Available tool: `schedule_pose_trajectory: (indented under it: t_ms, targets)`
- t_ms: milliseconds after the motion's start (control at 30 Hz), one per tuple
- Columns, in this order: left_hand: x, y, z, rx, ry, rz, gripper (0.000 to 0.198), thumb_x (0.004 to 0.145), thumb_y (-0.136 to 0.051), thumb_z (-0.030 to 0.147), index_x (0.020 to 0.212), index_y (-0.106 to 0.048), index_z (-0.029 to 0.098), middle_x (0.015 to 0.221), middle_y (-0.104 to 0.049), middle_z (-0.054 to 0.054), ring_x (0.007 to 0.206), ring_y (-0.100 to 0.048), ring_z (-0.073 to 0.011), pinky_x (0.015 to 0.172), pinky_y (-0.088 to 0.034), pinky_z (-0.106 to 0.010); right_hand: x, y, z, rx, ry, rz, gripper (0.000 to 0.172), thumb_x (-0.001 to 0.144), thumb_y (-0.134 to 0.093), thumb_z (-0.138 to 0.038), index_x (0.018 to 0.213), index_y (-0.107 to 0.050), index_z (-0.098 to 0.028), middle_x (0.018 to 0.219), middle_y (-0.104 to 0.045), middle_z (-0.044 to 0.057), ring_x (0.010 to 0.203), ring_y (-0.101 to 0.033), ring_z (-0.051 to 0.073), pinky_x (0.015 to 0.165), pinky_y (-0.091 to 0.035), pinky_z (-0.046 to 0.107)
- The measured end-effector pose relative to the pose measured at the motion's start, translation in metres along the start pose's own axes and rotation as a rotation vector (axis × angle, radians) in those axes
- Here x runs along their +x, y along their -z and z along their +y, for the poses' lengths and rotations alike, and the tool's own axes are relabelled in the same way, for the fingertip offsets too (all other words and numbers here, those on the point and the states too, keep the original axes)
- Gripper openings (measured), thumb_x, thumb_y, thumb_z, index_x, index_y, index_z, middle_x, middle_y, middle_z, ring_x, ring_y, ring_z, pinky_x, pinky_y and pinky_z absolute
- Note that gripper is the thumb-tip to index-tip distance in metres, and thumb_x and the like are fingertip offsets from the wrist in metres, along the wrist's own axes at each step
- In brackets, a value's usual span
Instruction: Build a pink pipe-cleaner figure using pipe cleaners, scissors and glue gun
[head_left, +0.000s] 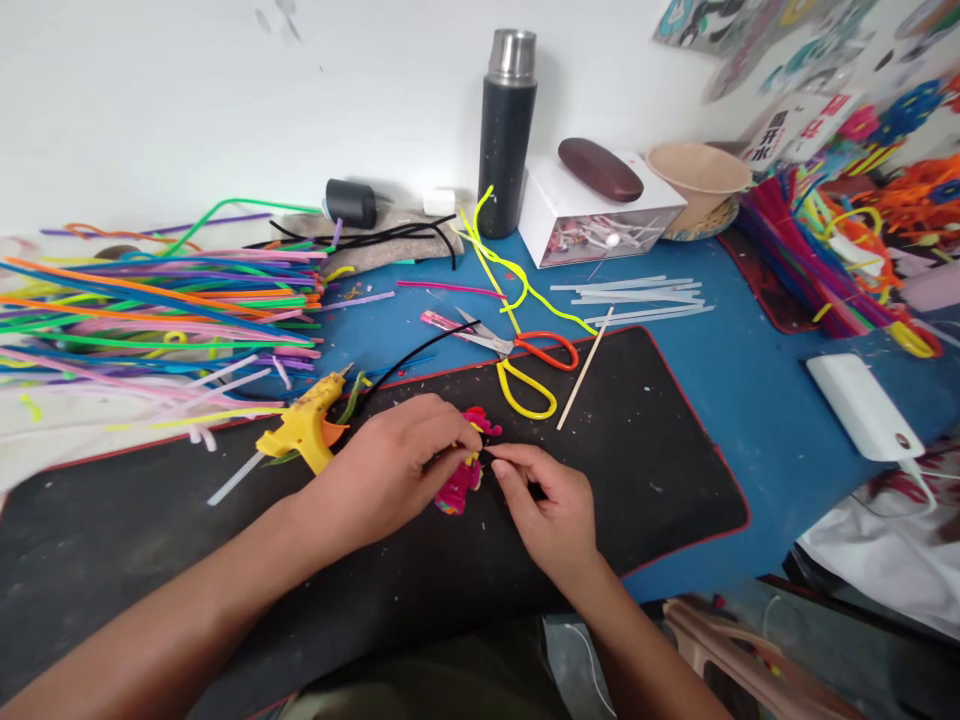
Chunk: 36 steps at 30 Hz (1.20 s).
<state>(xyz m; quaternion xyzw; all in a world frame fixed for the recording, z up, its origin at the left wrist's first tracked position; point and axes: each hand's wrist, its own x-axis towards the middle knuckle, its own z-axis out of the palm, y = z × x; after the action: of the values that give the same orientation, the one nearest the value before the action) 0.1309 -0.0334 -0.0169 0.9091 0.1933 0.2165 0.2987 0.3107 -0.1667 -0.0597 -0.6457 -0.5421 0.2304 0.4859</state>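
Observation:
A small magenta craft piece of fuzzy pipe cleaner point(454, 496), with red and yellow bits, is at the middle of the black mat point(645, 430). My left hand point(397, 455) comes over it from the left, thumb and fingers closed in a pinch on its upper part and hiding some of it. At its right edge my right hand point(555, 505) pinches with thumb and forefinger; whatever is between those tips is too small to make out. The fingertips of both hands nearly meet. Left of my left hand lies a yellow hot glue gun point(304, 425) with a glue stick in its back.
Scissors point(510, 348) and a thin wooden stick point(585, 370) lie beyond my hands. Many coloured pipe cleaners point(165, 310) are heaped at left. White glue sticks point(645, 292), a black thermos point(507, 140) and a drawer box point(592, 215) stand behind. A white device point(862, 405) sits right.

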Motion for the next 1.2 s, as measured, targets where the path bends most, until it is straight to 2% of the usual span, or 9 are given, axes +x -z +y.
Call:
schedule_pose_trajectory:
  t_ms: [100, 167, 267, 467, 867, 1200]
  targets:
    - [-0.001, 0.005, -0.009, 0.134, -0.144, 0.027, 0.014, 0.106, -0.059, 0.011, 0.111, -0.07, 0.016, 0.099, -0.08, -0.008, 0.091, -0.073, -0.0217, 0.085, -0.058, -0.035, 0.0, 0.0, 0.0, 0.009, -0.02, 0.003, 0.017, 0.101, -0.066, -0.018, 0.104, -0.082, -0.021, 0.082, -0.083, 0.002, 0.058, -0.069, 0.013, 0.061, -0.056, 0.022]
    - [-0.002, 0.008, -0.014, 0.169, -0.182, 0.016, 0.015, 0.107, -0.058, 0.011, 0.115, -0.07, 0.014, 0.1, -0.08, -0.009, 0.091, -0.073, -0.0219, 0.085, -0.059, -0.035, 0.0, 0.0, 0.0, 0.012, -0.021, 0.005, 0.018, 0.101, -0.065, -0.018, 0.104, -0.083, -0.021, 0.083, -0.084, 0.002, 0.057, -0.069, 0.013, 0.06, -0.056, 0.022]
    - [-0.003, 0.009, -0.016, 0.18, -0.207, -0.013, 0.015, 0.106, -0.058, 0.01, 0.112, -0.071, 0.014, 0.099, -0.08, -0.008, 0.091, -0.074, -0.0218, 0.085, -0.059, -0.035, 0.001, 0.0, -0.001, 0.011, -0.026, 0.005, 0.017, 0.101, -0.066, -0.018, 0.104, -0.082, -0.022, 0.083, -0.084, 0.001, 0.057, -0.069, 0.013, 0.06, -0.056, 0.022]
    - [-0.001, 0.001, -0.017, 0.114, -0.203, -0.034, 0.019, 0.106, -0.055, 0.007, 0.109, -0.071, 0.017, 0.098, -0.079, -0.007, 0.09, -0.073, -0.0206, 0.083, -0.059, -0.034, 0.001, -0.001, -0.001, 0.007, -0.022, 0.005, 0.018, 0.101, -0.065, -0.018, 0.104, -0.083, -0.022, 0.081, -0.083, 0.001, 0.056, -0.068, 0.012, 0.06, -0.056, 0.022]
    - [-0.001, -0.001, -0.018, 0.165, -0.222, -0.083, 0.018, 0.107, -0.054, 0.009, 0.107, -0.071, 0.016, 0.096, -0.076, -0.007, 0.09, -0.07, -0.0222, 0.084, -0.057, -0.036, 0.001, -0.003, -0.001, -0.011, -0.005, -0.049, 0.017, 0.102, -0.065, -0.018, 0.104, -0.082, -0.022, 0.083, -0.084, 0.0, 0.058, -0.071, 0.013, 0.062, -0.057, 0.022]
    - [0.0, -0.002, -0.016, 0.161, -0.208, -0.104, 0.022, 0.108, -0.052, 0.011, 0.105, -0.073, 0.015, 0.095, -0.075, -0.008, 0.088, -0.069, -0.0221, 0.084, -0.058, -0.036, 0.003, -0.004, -0.001, -0.037, 0.012, -0.09, 0.019, 0.103, -0.064, -0.017, 0.107, -0.081, -0.025, 0.098, -0.087, 0.002, 0.08, -0.082, 0.017, 0.079, -0.063, 0.024]
